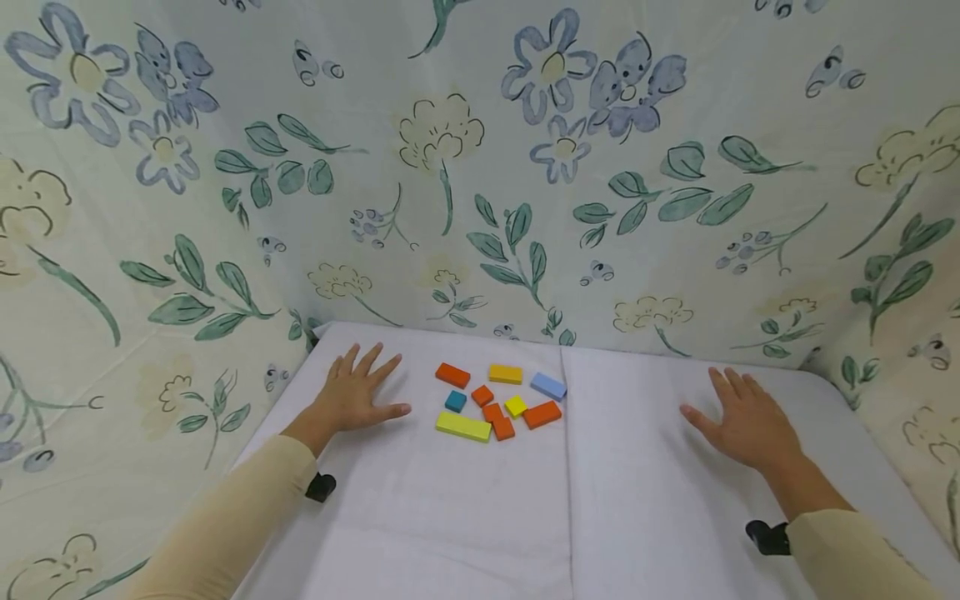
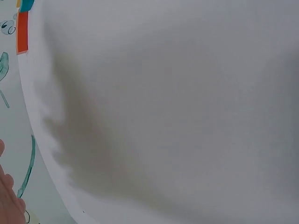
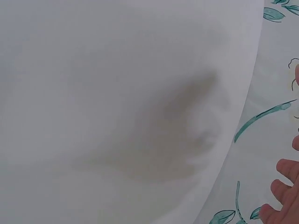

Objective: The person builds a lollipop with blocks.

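Several coloured wooden blocks lie loosely grouped on the white table cover. Farthest back are an orange block (image 1: 453, 375), a yellow block (image 1: 506, 374) and a blue block (image 1: 548, 386). A teal cube (image 1: 455, 401), a small orange cube (image 1: 482, 395) and a bright yellow cube (image 1: 515, 406) sit in the middle. Nearer lie a long yellow-green block (image 1: 463, 427) and more orange blocks (image 1: 542, 414). My left hand (image 1: 355, 395), fingers spread, is left of the group and holds nothing. Off to the right, my right hand (image 1: 752, 423) is spread too, its shadow falling on the cover.
The white cover (image 1: 465, 508) has a crease running front to back, just right of the blocks. Flower-patterned cloth (image 1: 450, 192) hangs behind and along both sides of the table. A black wrist mount (image 1: 321, 487) shows under the left sleeve, another (image 1: 768, 537) beside the right sleeve.
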`<state>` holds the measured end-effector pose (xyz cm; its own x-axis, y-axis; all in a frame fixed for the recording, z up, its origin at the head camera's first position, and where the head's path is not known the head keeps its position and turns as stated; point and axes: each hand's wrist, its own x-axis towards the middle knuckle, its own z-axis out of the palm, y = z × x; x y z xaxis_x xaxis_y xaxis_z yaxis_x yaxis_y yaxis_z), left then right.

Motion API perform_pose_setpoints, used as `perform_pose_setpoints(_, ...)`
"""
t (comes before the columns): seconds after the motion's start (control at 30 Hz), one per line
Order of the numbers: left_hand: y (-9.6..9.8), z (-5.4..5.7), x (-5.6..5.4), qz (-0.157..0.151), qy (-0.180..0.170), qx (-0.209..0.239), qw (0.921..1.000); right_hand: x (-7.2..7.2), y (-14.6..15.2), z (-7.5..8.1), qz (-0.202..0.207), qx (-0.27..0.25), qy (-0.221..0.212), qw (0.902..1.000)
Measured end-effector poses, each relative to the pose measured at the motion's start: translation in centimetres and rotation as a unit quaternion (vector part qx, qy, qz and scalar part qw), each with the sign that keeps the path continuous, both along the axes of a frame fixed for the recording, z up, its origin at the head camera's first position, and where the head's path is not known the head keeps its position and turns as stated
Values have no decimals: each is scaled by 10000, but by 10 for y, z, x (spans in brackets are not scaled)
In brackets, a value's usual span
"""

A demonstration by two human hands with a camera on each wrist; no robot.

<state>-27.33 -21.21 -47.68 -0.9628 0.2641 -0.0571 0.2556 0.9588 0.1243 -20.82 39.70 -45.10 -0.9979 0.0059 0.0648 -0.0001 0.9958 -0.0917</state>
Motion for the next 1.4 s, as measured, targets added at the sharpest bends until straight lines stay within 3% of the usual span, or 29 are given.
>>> perform_pose_setpoints(0.43, 17, -3, 7, -229, 131, -3, 9997, -5, -35, 10, 309, 0, 264, 9992)
perform_pose_setpoints(0.83, 33, 1, 12, -451, 47, 152, 9989, -12, -70, 14, 378, -438, 294, 9979)
perform_pose_setpoints(1.0, 38, 3, 14, -576, -10, 179, 9982, -13, -88, 15, 476, -481, 335, 9971)
perform_pose_setpoints(1.4, 46, -4, 18, -695, 3, 289, 9972, -17, -139, 8, 757, -659, 249, 9946)
